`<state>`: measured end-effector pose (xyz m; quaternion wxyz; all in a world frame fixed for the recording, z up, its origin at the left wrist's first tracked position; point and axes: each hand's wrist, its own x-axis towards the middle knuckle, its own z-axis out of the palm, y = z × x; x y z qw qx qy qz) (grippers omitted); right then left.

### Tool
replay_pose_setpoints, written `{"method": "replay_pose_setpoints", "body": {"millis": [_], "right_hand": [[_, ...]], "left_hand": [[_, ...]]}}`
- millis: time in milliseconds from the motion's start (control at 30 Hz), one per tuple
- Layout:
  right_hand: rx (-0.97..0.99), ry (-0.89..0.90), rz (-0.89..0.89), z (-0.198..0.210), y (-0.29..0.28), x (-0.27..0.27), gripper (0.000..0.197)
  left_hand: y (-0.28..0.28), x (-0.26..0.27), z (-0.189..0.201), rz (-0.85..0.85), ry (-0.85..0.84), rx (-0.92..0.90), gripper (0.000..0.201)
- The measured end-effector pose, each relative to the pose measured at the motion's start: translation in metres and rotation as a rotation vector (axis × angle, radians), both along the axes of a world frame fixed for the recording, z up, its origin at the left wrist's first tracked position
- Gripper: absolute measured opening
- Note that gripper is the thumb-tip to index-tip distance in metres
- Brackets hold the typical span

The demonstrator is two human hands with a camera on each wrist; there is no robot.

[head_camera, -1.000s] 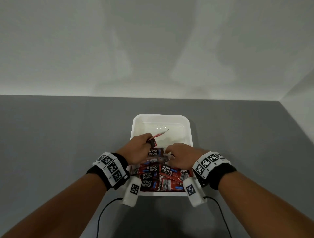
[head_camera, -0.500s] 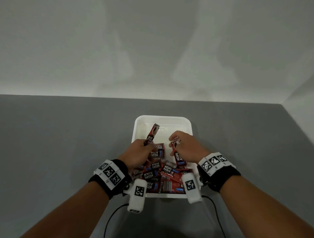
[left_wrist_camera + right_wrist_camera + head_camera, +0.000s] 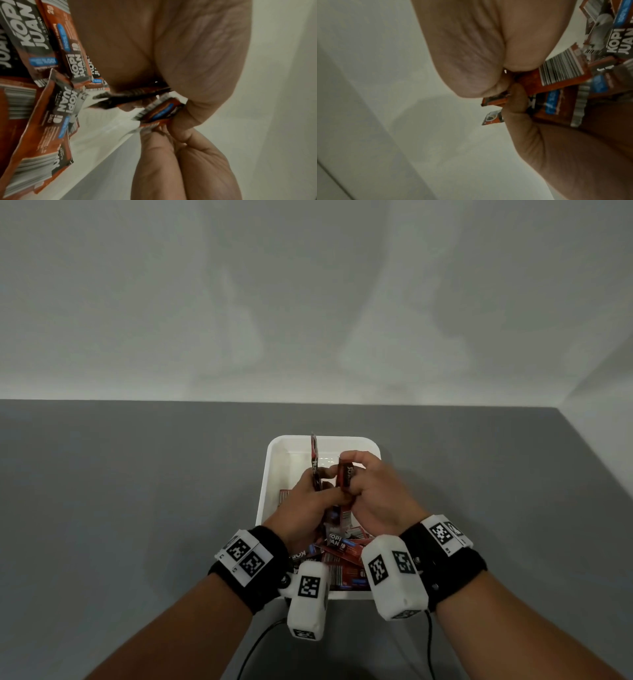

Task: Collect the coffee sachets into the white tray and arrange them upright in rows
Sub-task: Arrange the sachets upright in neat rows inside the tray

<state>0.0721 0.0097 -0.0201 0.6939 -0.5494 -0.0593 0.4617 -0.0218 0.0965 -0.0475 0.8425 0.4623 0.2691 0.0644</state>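
Note:
A white tray (image 3: 270,474) sits on the grey table, its near half piled with red and black coffee sachets (image 3: 342,556). My left hand (image 3: 308,505) pinches one sachet (image 3: 314,460) that stands edge-on above the tray's far half. Right beside it my right hand (image 3: 373,491) grips a second sachet (image 3: 344,475), held upright. The two hands touch over the tray's middle. In the left wrist view the held sachet (image 3: 137,94) shows thin and edge-on between my fingers, with loose sachets (image 3: 42,108) at the left. In the right wrist view my thumb presses a sachet (image 3: 530,81).
The grey table (image 3: 120,508) spreads on both sides of the tray. A white wall (image 3: 308,302) rises behind it, and a second wall closes the right side. Black cables (image 3: 253,645) run from my wrist cameras at the table's near edge.
Both hands have lifted a sachet from the pile and moved forward and together; the sachets now stand upright side by side over the tray's far half.

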Motion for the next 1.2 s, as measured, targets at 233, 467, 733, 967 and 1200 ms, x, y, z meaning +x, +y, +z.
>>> {"method": "replay_pose_setpoints", "body": {"millis": [233,467,733,967,1200], "right_hand": [[-0.257,-0.687,0.195,-0.002,-0.014,0.004,0.057],[-0.35,-1.453,0.8,0.025,-0.02,0.005,0.155],[-0.302,-1.508,0.778,0.032,-0.008,0.004,0.143],[-0.371,-1.481,0.876,0.04,-0.002,0.0,0.149],[-0.345,-1.559,0.889,0.031,-0.005,-0.005,0.145]], "left_hand": [[-0.002,-0.004,0.005,0.073,0.018,-0.098,0.04],[0.004,-0.009,0.02,-0.044,0.021,-0.079,0.027],[0.002,-0.019,0.024,-0.051,-0.064,-0.192,0.02],[0.001,-0.019,0.026,-0.053,-0.038,-0.229,0.014],[0.003,-0.021,0.028,-0.044,-0.068,-0.254,0.013]]}}
